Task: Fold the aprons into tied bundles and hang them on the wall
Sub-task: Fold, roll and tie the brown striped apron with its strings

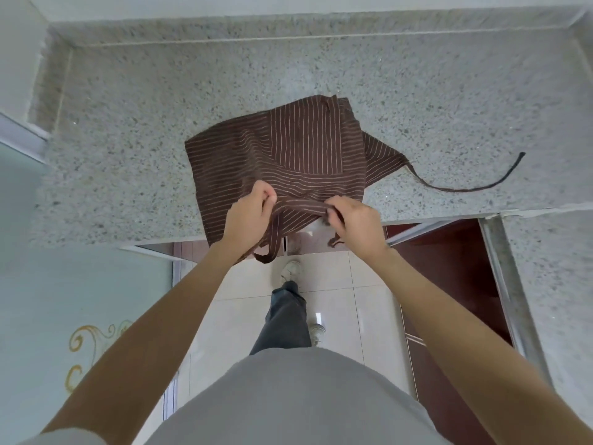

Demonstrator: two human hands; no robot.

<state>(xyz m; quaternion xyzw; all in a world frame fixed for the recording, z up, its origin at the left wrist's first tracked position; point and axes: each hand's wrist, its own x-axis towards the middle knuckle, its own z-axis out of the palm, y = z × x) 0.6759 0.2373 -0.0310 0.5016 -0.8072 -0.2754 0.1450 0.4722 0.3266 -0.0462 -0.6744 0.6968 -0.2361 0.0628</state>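
While the brown striped apron point(282, 155) lies partly folded on the speckled tabletop point(128, 123), its near hem reaches the front edge and spills a little over it, and that overhang is what worries me most. My left hand point(248, 213) has its grip closed in a pinch on the folded near edge of the cloth, and my right hand point(356, 221) pinches the same folded band just beside it, fingers curled round the fabric. Both grips are narrow, taken close together near the middle of the hem, so I judge the outer corners could sag or unfold as soon as I lift or roll.

A strap loop point(266, 252) hangs below the front edge, between my forearms. If I pull the fold away from me without gathering it, the loop could drag or catch on the edge and twist the bundle. The long tie point(465, 187) trails loose toward the right side of the tabletop, well apart from both hands. Left there, I expect it could get rolled in crookedly or be out of reach when I need it to knot the bundle. The stone looks smooth, so the whole apron may slide rather than fold.
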